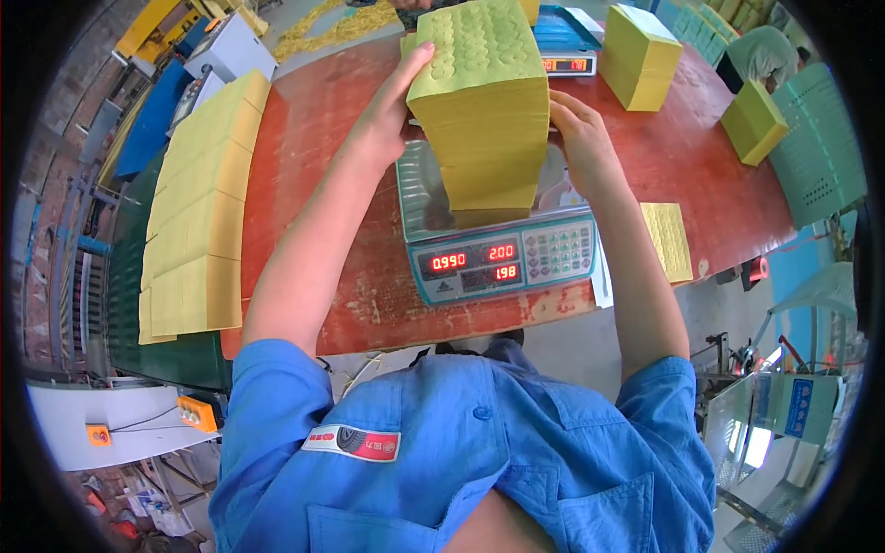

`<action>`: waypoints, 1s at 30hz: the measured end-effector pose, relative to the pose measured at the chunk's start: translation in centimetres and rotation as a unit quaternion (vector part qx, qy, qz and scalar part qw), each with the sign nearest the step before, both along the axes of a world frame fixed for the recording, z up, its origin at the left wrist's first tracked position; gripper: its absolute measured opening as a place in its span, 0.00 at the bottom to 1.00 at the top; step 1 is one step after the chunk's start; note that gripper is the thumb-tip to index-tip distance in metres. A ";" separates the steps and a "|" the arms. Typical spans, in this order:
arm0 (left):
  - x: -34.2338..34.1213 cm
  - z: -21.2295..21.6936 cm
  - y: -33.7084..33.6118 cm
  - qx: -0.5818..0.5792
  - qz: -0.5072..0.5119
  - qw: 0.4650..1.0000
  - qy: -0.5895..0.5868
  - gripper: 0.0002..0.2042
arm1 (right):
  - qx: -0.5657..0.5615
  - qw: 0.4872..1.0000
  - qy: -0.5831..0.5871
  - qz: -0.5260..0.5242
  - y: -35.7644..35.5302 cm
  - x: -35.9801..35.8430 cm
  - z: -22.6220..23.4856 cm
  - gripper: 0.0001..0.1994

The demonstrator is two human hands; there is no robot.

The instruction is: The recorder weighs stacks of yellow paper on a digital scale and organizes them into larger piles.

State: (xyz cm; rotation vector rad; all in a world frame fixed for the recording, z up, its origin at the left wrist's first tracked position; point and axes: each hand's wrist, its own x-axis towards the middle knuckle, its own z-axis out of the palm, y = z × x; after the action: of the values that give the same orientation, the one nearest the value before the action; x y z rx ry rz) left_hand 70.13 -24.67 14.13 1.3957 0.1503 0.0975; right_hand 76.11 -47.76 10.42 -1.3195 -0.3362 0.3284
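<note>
A tall stack of yellow perforated sheets stands on the steel pan of a counting scale in the middle of a red table. My left hand presses flat against the stack's left side near the top. Against the right side lies my right hand, fingers spread. The scale's red digits are lit below the stack.
Rows of yellow sheet stacks lie along the table's left side. More yellow stacks and a second scale sit at the back right. A thin yellow sheet pile lies right of the scale. A green plastic chair stands at right.
</note>
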 end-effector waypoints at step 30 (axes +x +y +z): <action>1.0 -8.7 -5.4 -0.233 0.108 0.956 -0.145 0.24 | 0.094 0.994 0.050 0.024 2.6 1.7 -3.5 0.28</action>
State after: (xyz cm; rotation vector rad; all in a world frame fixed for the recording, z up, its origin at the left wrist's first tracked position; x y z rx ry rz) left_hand 71.15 -30.09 5.39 0.8785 0.0743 0.4206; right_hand 77.82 -45.20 6.94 -1.1081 -0.3083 0.3926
